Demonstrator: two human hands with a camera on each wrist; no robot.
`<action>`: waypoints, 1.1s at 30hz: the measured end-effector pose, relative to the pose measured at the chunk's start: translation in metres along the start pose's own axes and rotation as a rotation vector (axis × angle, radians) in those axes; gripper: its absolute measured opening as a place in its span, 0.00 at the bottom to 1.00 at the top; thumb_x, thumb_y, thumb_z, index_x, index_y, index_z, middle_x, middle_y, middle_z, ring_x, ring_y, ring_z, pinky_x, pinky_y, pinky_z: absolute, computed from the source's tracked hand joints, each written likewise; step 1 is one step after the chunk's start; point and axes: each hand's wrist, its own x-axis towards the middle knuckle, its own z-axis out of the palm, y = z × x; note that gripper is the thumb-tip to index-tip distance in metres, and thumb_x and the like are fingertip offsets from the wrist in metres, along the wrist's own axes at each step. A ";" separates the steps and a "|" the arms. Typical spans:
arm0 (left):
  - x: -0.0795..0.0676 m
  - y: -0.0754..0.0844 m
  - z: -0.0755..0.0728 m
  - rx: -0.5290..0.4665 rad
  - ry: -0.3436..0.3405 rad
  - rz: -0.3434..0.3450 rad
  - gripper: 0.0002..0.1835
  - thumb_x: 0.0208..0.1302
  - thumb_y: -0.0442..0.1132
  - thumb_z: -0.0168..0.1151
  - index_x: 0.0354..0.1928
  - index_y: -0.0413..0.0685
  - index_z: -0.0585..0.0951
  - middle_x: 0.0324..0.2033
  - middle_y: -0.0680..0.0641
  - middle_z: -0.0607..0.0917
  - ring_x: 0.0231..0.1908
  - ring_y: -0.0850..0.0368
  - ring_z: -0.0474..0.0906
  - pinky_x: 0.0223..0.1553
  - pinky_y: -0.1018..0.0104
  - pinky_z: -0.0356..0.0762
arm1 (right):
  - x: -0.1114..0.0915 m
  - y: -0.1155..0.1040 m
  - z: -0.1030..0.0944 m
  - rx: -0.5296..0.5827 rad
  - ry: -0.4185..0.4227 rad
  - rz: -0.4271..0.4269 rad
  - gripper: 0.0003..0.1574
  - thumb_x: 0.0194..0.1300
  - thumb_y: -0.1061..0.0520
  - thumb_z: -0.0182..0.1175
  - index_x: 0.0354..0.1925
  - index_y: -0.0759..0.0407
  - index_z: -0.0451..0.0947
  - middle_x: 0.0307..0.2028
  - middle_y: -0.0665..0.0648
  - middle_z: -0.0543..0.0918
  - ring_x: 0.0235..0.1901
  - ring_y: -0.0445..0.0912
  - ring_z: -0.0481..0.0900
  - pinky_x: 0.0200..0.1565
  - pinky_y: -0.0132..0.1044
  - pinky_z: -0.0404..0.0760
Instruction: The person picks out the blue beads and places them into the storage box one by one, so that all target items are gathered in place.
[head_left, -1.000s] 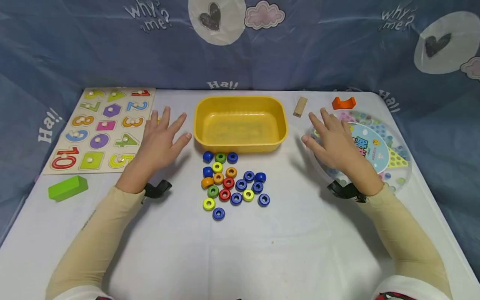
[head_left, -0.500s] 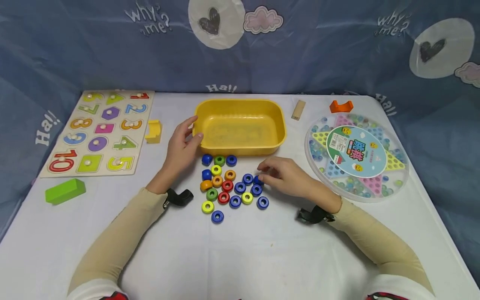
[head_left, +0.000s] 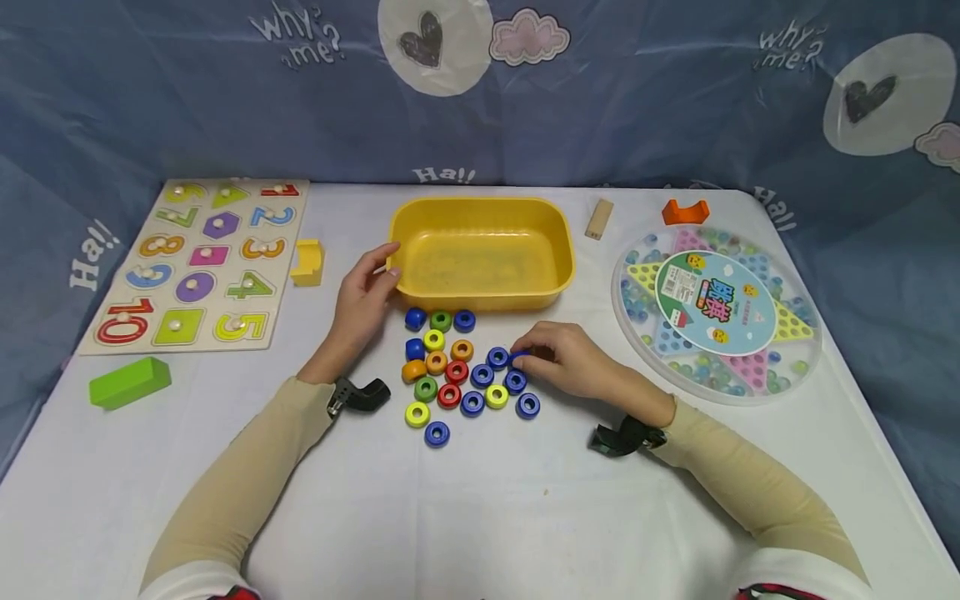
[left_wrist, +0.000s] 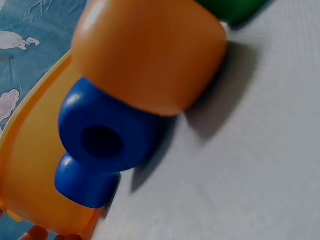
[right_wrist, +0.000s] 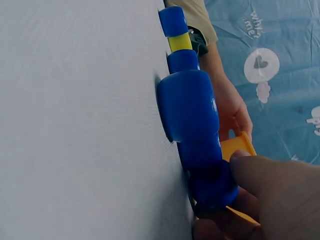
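My left hand holds the left end of a yellow plastic basin, its thumb and fingers at the rim. In the left wrist view only a few fingertips show beside the basin's wall. My right hand pinches a blue bead between thumb and fingers, at the right side of a loose group of beads. From above, that bead is mostly covered by the fingers. Blue, red, orange, yellow and green ring beads lie on the white table in front of the basin.
A wooden number puzzle board lies at the left, with a green block before it and a yellow arch block beside it. Right of the basin are a small wooden block, an orange block and a round marble game.
Both hands came inward from being spread above the table. The left took the basin's end. The right went down to the beads and now pinches a blue one.
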 end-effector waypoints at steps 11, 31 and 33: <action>0.003 0.000 -0.001 -0.064 -0.014 0.009 0.22 0.74 0.39 0.50 0.68 0.45 0.69 0.66 0.42 0.69 0.60 0.43 0.73 0.51 0.81 0.80 | 0.001 0.004 0.000 0.008 0.131 -0.006 0.08 0.62 0.58 0.66 0.41 0.58 0.85 0.33 0.51 0.84 0.31 0.38 0.75 0.31 0.29 0.78; 0.009 -0.004 -0.026 -0.184 -0.151 -0.101 0.26 0.70 0.41 0.58 0.68 0.50 0.69 0.66 0.40 0.69 0.51 0.59 0.79 0.49 0.71 0.84 | 0.109 -0.034 -0.038 -0.067 0.216 0.078 0.12 0.62 0.54 0.67 0.41 0.59 0.84 0.36 0.55 0.84 0.32 0.47 0.79 0.36 0.32 0.80; 0.008 -0.005 -0.027 -0.214 -0.149 -0.101 0.26 0.69 0.40 0.59 0.68 0.49 0.69 0.66 0.38 0.68 0.49 0.59 0.80 0.48 0.71 0.85 | 0.127 -0.033 -0.033 -0.070 0.112 0.120 0.11 0.62 0.53 0.67 0.41 0.57 0.84 0.36 0.54 0.84 0.32 0.46 0.78 0.35 0.32 0.77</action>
